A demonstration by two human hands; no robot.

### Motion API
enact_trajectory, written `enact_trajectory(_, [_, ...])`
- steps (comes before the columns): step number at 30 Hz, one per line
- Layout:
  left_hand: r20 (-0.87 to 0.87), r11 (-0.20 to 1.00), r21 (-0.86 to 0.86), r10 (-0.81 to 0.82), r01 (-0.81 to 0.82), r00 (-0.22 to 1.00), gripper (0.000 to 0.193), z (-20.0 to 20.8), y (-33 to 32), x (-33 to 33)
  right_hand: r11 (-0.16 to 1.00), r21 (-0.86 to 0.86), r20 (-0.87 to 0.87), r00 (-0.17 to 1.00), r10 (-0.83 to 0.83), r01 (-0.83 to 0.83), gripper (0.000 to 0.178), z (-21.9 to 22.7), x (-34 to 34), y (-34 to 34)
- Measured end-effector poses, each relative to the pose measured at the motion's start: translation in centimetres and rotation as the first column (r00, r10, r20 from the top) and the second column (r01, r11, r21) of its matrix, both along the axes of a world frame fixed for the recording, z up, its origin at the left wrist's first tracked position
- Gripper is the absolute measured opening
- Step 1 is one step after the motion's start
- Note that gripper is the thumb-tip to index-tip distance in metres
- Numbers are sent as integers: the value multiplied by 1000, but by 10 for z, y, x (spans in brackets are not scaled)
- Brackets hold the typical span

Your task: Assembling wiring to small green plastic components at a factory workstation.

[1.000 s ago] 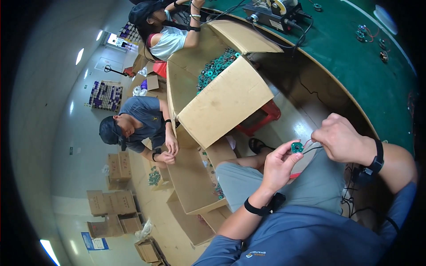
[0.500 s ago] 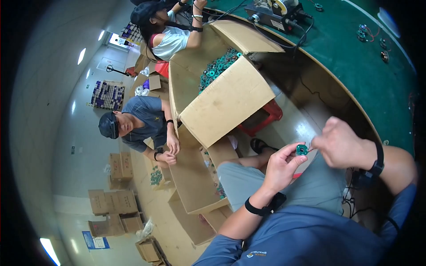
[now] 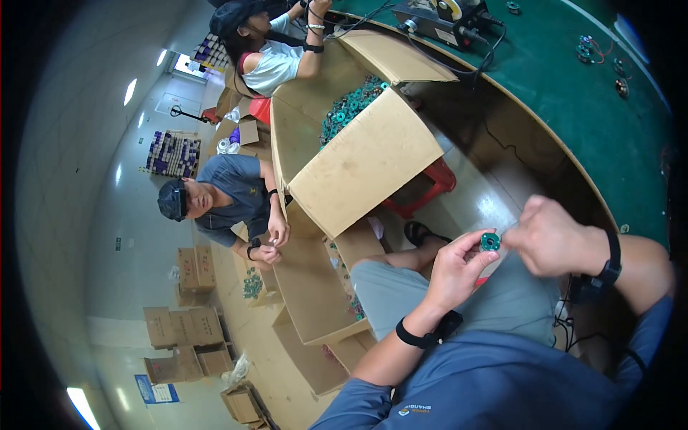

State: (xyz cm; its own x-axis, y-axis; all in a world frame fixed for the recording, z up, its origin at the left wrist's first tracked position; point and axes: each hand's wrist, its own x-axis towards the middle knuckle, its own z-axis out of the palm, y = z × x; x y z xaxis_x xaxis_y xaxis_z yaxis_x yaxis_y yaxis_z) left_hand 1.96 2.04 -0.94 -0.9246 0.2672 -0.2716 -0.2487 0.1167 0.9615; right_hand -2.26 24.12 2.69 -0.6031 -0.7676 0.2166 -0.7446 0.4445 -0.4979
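Left hand [image 3: 453,269] pinching small green ring part [image 3: 490,241]; right hand [image 3: 548,236] closing on something unclear beside it; big box [image 3: 365,161] of same parts holding plenty unhandled

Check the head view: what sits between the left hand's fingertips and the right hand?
In the head view, a small green ring-shaped part sits there, pinched at the left hand's fingertips, with the right hand closing on it from the other side. Nothing else shows between them.
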Motion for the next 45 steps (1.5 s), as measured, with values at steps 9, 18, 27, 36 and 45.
enact_trajectory(9, [-92,1000,3,-10,10,996,34,1,-4,-5,990,66,8,992,-127,126,2,-5,-15,6])
enact_trajectory(18, [-138,999,-46,-27,21,990,34,3,-4,-5,997,49,13,998,-63,63,6,-4,-9,3])
enact_trajectory(27, [-96,1000,11,-6,7,995,35,-4,-5,-5,995,38,170,982,79,-87,8,2,-3,1])
enact_trajectory(36, [-60,999,-29,14,-15,998,33,-1,-5,-3,992,-22,91,989,-119,121,6,-2,-9,1])
enact_trajectory(45, [-45,999,7,43,-43,998,34,-3,-8,-3,989,86,-142,984,-111,124,5,-2,-6,1])
